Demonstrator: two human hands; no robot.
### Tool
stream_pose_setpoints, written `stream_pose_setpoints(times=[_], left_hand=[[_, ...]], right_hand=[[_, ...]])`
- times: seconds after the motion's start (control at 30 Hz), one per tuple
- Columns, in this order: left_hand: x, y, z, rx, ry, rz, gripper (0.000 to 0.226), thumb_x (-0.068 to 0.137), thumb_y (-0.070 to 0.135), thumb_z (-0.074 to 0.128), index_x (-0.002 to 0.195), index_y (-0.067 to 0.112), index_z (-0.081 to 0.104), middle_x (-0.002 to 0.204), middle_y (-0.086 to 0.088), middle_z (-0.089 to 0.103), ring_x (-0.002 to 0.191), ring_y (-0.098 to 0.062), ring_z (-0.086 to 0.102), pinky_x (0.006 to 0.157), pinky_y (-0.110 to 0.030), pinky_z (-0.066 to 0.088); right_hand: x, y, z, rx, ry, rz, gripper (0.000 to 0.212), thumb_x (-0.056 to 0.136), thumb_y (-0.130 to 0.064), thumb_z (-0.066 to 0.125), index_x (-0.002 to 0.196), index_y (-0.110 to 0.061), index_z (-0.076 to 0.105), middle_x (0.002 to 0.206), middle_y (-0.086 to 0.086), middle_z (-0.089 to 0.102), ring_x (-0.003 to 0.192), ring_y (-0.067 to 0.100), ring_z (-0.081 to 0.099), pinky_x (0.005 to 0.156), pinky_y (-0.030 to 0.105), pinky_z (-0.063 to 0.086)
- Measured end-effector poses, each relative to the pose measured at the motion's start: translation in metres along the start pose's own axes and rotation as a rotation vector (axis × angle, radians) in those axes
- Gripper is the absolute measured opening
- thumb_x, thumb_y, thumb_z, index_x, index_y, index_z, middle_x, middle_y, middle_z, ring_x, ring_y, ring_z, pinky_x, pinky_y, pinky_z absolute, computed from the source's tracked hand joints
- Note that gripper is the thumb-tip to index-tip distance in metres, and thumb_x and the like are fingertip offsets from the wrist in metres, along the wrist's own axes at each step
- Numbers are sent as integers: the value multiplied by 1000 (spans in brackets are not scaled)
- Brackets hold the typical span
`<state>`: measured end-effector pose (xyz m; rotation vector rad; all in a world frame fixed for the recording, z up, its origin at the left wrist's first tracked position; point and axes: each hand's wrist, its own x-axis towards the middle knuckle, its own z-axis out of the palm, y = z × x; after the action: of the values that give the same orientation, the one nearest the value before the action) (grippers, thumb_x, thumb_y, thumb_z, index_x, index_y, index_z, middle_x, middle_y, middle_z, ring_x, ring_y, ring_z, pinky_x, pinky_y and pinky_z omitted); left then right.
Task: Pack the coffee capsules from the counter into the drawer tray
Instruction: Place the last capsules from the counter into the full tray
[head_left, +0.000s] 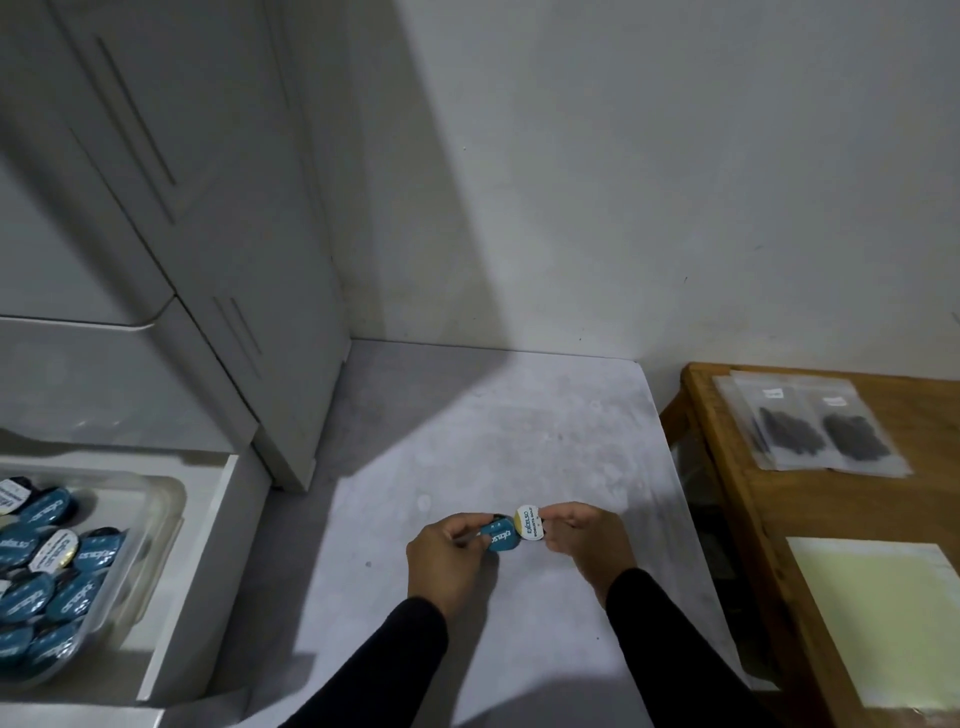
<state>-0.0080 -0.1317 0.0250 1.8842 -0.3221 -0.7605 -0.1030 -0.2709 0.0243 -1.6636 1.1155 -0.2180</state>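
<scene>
Pale grey table (519, 426) in white-walled corner. Left hand (447, 556) pinching teal capsule (500, 539); right hand (582, 535) pinching white capsule (528, 521). Capsule-filled tray (156, 519) in open drawer (208, 561), far left.

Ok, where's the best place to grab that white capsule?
By its rim, from the right. The white capsule stands tilted with its round lid facing up and the teal capsule against its left edge, so only the right side is free; the right hand already pinches it there.
</scene>
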Motion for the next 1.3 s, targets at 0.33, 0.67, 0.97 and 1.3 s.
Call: stream_pose_setpoints(times=[0.33, 0.67, 0.97, 1.3], left_hand=[[-34, 53, -85, -319, 153, 115, 24, 79, 6, 69, 86, 28, 76, 88, 10, 76, 81, -5, 69, 76, -22, 54], [-69, 40, -251, -341, 332, 175, 24, 80, 3, 67, 92, 22, 75, 90, 5, 76, 87, -9, 70, 76, -24, 52], [-35, -12, -399, -131, 222, 42, 25, 81, 3, 67, 80, 27, 75, 85, 1, 76, 75, -15, 70, 67, -27, 56], [25, -39, -432, 43, -33, -3, 21, 82, 0, 64, 82, 20, 71, 86, -3, 73, 68, -6, 65, 54, -8, 48]], right_hand=[[-37, -95, 32, 514, -131, -111, 19, 82, 9, 58, 84, -5, 69, 82, 14, 69, 71, 19, 62, 63, 17, 55], [-117, -174, 159, 509, -358, -199, 19, 81, 9, 59, 82, -7, 71, 79, 8, 72, 66, 10, 65, 61, 16, 54], [-142, -199, 304, 434, -260, -21, 19, 82, 5, 60, 78, -9, 71, 78, 8, 72, 60, 9, 63, 51, 13, 49], [-121, -201, 365, 199, 87, 91, 30, 78, -2, 64, 56, -22, 70, 62, -1, 72, 57, 13, 66, 72, 36, 58]])
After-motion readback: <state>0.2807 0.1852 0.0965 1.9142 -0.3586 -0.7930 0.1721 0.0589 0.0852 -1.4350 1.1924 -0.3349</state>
